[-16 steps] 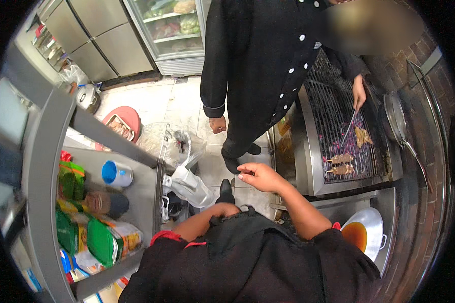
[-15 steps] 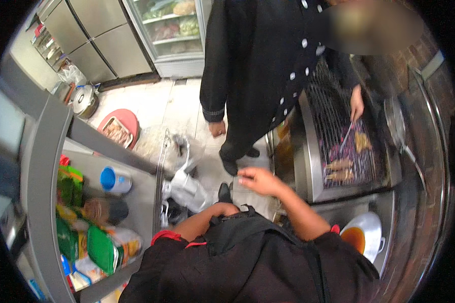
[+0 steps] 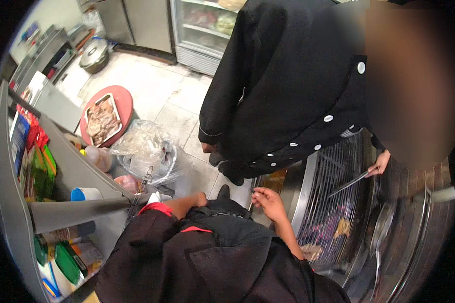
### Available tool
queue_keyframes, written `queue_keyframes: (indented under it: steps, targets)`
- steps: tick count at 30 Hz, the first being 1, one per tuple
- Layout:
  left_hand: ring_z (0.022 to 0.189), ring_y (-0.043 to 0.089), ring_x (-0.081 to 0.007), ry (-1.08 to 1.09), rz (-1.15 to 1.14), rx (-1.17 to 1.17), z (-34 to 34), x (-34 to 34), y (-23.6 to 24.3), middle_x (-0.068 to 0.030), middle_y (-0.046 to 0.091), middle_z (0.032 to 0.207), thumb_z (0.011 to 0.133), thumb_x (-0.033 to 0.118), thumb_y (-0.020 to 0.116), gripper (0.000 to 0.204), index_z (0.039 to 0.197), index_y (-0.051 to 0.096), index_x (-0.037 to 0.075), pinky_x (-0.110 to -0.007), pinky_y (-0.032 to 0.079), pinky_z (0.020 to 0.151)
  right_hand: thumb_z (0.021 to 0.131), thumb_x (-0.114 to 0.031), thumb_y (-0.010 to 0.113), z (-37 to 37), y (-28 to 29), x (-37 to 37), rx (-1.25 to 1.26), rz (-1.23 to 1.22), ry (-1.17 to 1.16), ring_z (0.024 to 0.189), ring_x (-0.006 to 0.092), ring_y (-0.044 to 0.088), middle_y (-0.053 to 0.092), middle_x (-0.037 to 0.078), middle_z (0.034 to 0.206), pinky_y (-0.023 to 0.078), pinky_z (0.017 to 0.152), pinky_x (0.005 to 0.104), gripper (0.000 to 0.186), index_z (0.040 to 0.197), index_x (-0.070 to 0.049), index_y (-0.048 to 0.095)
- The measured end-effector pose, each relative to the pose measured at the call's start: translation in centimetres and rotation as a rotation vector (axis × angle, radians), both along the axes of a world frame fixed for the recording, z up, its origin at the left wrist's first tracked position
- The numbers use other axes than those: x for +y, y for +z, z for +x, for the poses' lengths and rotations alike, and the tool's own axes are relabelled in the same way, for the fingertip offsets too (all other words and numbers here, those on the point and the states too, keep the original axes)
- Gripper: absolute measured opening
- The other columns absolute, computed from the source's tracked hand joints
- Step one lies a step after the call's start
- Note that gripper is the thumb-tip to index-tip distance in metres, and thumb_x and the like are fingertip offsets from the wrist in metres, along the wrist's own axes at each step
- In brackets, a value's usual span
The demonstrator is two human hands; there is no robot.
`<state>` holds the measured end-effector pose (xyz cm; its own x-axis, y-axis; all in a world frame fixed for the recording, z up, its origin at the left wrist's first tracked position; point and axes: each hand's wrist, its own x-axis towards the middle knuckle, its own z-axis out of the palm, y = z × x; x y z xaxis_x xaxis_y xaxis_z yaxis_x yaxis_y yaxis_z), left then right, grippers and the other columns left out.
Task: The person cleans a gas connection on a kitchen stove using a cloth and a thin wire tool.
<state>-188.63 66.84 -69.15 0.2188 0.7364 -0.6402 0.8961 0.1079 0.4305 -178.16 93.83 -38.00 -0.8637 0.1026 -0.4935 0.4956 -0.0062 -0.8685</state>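
My right hand (image 3: 269, 203) is held out in front of my body, left of the grill (image 3: 321, 179). Its fingers are curled in with the thumb against them; a tiny dark spot shows at the fingertips, too small to name. My left hand (image 3: 201, 200) rests close to the front of my dark apron (image 3: 232, 252), its fingers mostly hidden. Across from me a person in a black buttoned jacket (image 3: 288, 86) leans over the grill. That person's hand (image 3: 380, 164) holds metal tongs (image 3: 350, 184) over the bars. Pieces of food (image 3: 343, 228) lie at the grill's near end.
On the left stands a grey shelf unit (image 3: 76, 214) with packets and a green-lidded tub (image 3: 68, 262). Beyond it are a bagged bin (image 3: 169, 166), a tray of raw meat (image 3: 103, 121) on a red round lid (image 3: 122, 101), and a lidded pot (image 3: 93, 55). A ladle (image 3: 381, 232) hangs at right.
My view has turned and shifted. The person in black is nearer and leans further over the grill. My right hand's fingers have curled in more; my left stays by the apron.
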Motion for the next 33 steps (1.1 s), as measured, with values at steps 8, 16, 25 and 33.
queue_keyframes:
  steps: [8,16,25,33]
  targets:
    - [0.110,0.062,-0.0446,1.613,-0.032,-0.008,-8.9,-1.0,7.2,-0.0278,0.067,0.113,0.094,0.043,0.052,0.049,0.108,0.071,0.000,-0.049,0.048,0.098,0.099,-0.016,0.062,-15.1,2.2,1.6,0.007,0.042,0.405,0.083,0.0101,0.066,0.070,0.004,0.096,0.052,0.071,0.0264,0.030,0.123,0.001,0.063]
    - [0.109,0.063,-0.0424,1.640,-0.155,-0.086,-17.6,-0.5,2.9,-0.0260,0.067,0.115,0.094,0.047,0.049,0.054,0.104,0.073,0.000,-0.048,0.049,0.094,0.095,-0.018,0.068,-31.8,1.3,-5.9,0.217,0.088,0.719,0.096,0.0126,0.064,0.070,0.008,0.110,0.052,0.087,0.0289,0.039,0.128,0.002,0.062]
    - [0.103,0.064,-0.0458,1.855,0.135,-0.037,-30.8,-5.6,4.1,-0.0272,0.068,0.108,0.094,0.037,0.047,0.048,0.096,0.072,-0.004,-0.052,0.049,0.092,0.092,-0.025,0.070,-51.5,-8.2,-12.8,0.251,0.345,0.440,0.089,0.0175,0.066,0.072,0.014,0.101,0.053,0.080,0.0317,0.043,0.125,0.002,0.063]
    - [0.101,0.064,-0.0460,1.891,0.108,0.093,-34.6,-12.8,1.2,-0.0289,0.067,0.107,0.091,0.030,0.047,0.042,0.092,0.072,-0.003,-0.050,0.050,0.093,0.094,-0.044,0.052,-61.7,-25.0,-6.1,-0.162,1.017,1.102,0.097,0.0396,0.069,0.068,0.028,0.109,0.053,0.083,0.0473,0.054,0.116,0.003,0.066]
